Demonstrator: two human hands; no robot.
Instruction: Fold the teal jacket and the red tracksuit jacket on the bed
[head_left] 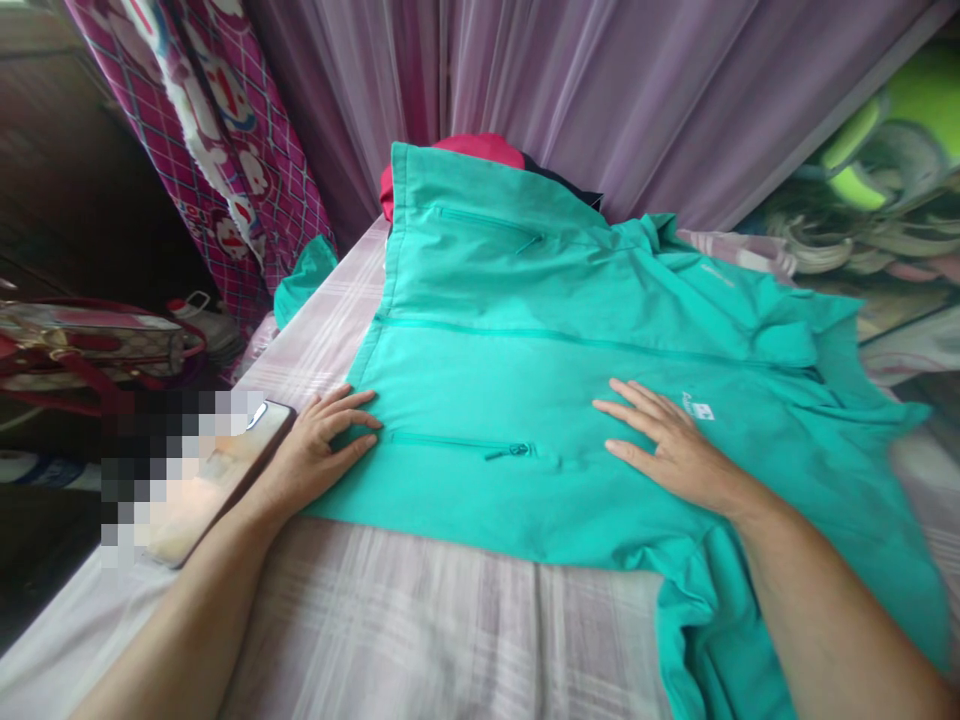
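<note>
A teal zip-up jacket (480,390) lies spread front side up, its hem to the left and its collar to the right. My left hand (319,440) rests at the lower hem corner, fingers apart and touching the cloth. Over the chest, near the small white logo (703,411), my right hand (667,445) lies flat with its fingers spread. Between the hands runs a zipped pocket (465,445). A second zipped pocket (487,225) shows on the far half. The near sleeve (697,600) hangs bunched toward me, partly behind my right forearm.
Under the jacket is a plaid sheet (450,630). A phone (217,480) lies left of my left forearm. Purple curtains (540,90) hang behind, with red cloth (480,150) before them. A handbag (97,345) is at the left, and shoes (847,240) are at the right.
</note>
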